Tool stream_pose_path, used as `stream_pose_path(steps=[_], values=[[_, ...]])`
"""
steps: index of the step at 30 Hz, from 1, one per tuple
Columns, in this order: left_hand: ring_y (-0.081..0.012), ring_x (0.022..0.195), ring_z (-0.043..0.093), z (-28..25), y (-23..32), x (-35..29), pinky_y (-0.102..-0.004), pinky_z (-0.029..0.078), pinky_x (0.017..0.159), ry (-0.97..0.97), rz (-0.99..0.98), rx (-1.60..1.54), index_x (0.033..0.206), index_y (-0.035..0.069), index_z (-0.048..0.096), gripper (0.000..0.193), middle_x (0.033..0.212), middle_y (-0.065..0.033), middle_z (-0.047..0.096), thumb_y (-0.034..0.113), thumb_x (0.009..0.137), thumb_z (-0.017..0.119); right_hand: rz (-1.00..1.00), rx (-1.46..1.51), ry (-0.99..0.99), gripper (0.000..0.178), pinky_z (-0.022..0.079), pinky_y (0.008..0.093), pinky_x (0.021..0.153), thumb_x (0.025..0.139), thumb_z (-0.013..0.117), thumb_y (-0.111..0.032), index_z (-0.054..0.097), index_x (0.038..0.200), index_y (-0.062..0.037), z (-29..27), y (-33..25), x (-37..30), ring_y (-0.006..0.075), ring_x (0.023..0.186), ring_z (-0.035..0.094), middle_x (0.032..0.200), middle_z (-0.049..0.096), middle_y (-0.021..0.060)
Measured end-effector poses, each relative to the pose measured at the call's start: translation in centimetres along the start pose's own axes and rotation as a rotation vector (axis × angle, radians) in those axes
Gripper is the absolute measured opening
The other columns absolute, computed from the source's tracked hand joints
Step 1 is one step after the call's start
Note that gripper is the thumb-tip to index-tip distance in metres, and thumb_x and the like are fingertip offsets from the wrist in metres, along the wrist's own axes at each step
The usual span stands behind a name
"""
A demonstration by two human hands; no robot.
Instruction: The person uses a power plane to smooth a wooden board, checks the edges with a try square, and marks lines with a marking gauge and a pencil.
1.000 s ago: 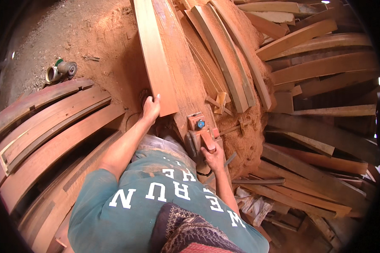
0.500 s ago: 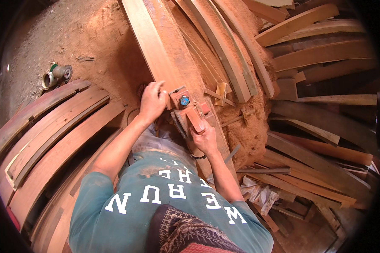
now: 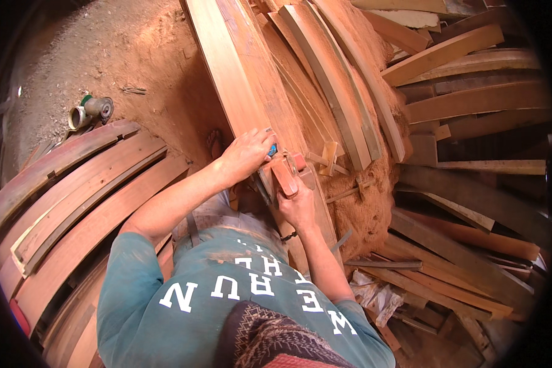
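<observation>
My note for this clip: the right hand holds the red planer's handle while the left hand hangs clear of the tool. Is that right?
Not quite: the head view shows the left hand over the front of the red planer, at its blue knob. The right hand does hold the handle.

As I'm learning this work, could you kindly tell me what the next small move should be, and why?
Probably ease the power planer forward along the board: the right hand grips its rear handle, the left hand lies over its front by the blue knob, and the board stretches away ahead.
</observation>
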State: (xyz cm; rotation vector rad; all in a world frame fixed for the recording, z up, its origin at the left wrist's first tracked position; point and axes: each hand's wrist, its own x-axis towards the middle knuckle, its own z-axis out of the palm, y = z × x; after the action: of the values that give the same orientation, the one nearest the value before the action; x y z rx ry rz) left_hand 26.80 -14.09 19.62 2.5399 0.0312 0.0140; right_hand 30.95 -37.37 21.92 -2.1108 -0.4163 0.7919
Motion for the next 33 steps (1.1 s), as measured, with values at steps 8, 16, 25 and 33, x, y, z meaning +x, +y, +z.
stream_pose_path(steps=[8,16,25,33], values=[[-0.0347,0.112,0.065,-3.0,-5.8,3.3,-0.0415,0.054,0.1,-0.131,0.194,0.108,0.12,-0.004,0.066,0.045,0.123,-0.0188,0.067,0.017,0.084,0.081,0.004,-0.096,-0.014,0.026,0.061,0.0431,0.086,0.087,0.075,-0.006,0.073,0.113,-0.0005,1.2,-3.3,5.2,0.0423,0.103,0.077,0.101,0.077,0.0272],[-0.0314,0.117,0.063,-7.8,-13.5,7.5,-0.037,0.051,0.109,-0.348,0.455,0.299,0.123,-0.004,0.066,0.047,0.121,-0.0151,0.066,0.014,0.081,0.077,0.036,-0.164,-0.069,0.026,0.06,0.0474,0.085,0.085,0.075,-0.007,0.072,0.11,0.0002,2.7,-9.1,11.7,0.0482,0.105,0.074,0.1,0.074,0.0317],[-0.0396,0.124,0.066,-13.6,-20.4,6.9,-0.0447,0.054,0.111,0.193,-0.044,-0.012,0.153,0.003,0.053,0.064,0.138,-0.0211,0.067,-0.004,0.09,0.06,-0.037,-0.139,-0.025,0.026,0.058,0.0573,0.085,0.086,0.074,-0.012,0.072,0.109,-0.0003,7.1,-13.8,21.1,0.0521,0.1,0.072,0.099,0.074,0.0338],[-0.0353,0.136,0.064,-1.4,-24.5,0.2,-0.04,0.054,0.109,0.114,-0.804,-0.978,0.176,0.012,0.005,0.096,0.165,-0.0309,0.047,0.002,0.097,0.059,-0.027,-0.162,-0.039,0.022,0.06,0.0469,0.088,0.087,0.074,-0.012,0.074,0.106,-0.0016,9.4,-19.8,28.8,0.0434,0.104,0.076,0.102,0.076,0.0292]])
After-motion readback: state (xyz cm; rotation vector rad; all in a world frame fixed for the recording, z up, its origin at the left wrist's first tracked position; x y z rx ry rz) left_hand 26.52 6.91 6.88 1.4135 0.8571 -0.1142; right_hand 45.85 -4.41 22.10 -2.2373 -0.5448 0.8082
